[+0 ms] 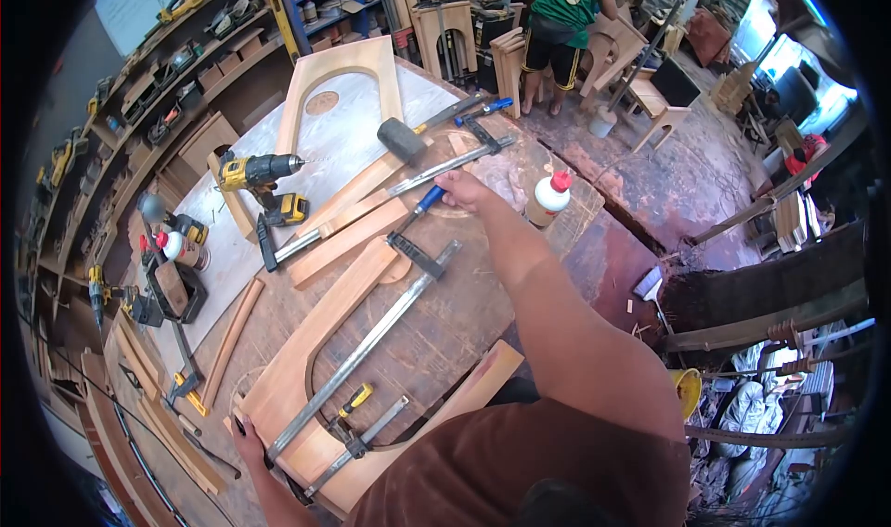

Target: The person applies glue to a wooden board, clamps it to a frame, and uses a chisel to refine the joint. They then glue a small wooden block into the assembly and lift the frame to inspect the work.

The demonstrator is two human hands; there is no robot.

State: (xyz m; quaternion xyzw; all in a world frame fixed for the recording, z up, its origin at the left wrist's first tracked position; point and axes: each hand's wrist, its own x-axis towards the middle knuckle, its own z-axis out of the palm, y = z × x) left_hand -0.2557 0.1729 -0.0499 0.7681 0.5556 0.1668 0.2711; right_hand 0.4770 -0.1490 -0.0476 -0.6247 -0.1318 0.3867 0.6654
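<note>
The hands were well apart. The right hand (461,193) was closed on the blue handle (430,200) of a long metal clamp (362,351), which lay along an arched wooden frame (320,318) on the worktable (483,295). The left hand (249,445) was at the frame's near end; its exact grip could not be determined. A shorter clamp with a yellow handle (355,398) sat at the same end.

Beyond the right hand, a second long clamp (450,167) lay across loose wooden pieces, with a black mallet (402,140) just beside it. A yellow drill (260,172) stood to the left; a white bottle with a red cap (549,199) stood to the right. Farther off, another arched frame (295,86) rested on a pale board (348,109). A person in a green shirt (562,12) stood past the table.
</note>
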